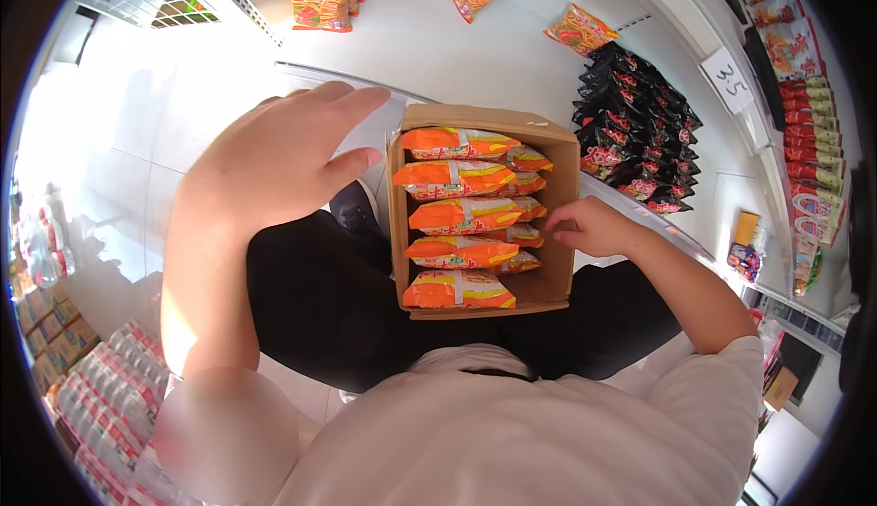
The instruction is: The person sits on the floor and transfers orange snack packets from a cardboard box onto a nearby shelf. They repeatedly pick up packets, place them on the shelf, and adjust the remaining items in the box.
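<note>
A cardboard box [558,163] with its top open sits between my knees. Orange snack packets [462,215] stand on edge in it, in two columns; the left column looks fuller. My left hand [294,146] is raised to the left of the box, thumb apart from the fingers, with nothing in it. My right hand [593,225] reaches over the box's right wall, its bent fingers close to the right column of packets. Between its thumb and fingers I see a gap and no packet. Whether the fingertips touch a packet is hard to tell.
Ahead, a white shelf [411,47] holds orange packets [320,6] and a stack of black packets [634,126]. On the right, an upper shelf bears a handwritten price card [726,81]. Shrink-wrapped bottles [109,383] stand at the lower left. My shoe [354,211] is beside the box.
</note>
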A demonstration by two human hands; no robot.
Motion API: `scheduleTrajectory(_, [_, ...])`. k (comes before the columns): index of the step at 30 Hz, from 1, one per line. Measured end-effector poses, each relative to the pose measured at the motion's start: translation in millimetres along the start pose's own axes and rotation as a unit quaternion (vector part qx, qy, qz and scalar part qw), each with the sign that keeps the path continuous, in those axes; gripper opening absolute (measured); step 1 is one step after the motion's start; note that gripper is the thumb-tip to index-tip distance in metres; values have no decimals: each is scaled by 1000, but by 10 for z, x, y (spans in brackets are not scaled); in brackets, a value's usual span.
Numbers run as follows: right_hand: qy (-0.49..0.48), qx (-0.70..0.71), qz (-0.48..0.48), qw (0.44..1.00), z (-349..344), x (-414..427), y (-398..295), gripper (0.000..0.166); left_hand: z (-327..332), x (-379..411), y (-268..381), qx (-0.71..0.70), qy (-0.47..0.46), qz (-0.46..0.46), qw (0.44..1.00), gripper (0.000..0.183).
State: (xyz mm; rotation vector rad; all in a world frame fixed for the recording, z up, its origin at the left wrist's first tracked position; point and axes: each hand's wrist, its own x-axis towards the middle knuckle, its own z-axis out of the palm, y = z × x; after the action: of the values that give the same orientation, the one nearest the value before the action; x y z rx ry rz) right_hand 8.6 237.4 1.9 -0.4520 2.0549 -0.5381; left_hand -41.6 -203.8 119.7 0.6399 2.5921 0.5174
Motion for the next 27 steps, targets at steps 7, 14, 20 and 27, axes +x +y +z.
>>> scheduleTrajectory(7, [-345,-59,161,923,-1274,645,-1009,34,-4,29,-136,30,-102,-101,989,54])
scheduleTrajectory(14, [228,-126,-153,953,-2118,2831,-1653,34,61,45,-287,15,-46,-79,996,44])
scheduleTrajectory(20, [311,-277,-83,905,-2432,4339,-2335,87,11,-33,-206,62,-17,-47,997,52])
scheduleTrajectory(27, [276,-309,0,910,-2285,4907,-2570,117,-66,-12,-270,61,52,-27,996,61])
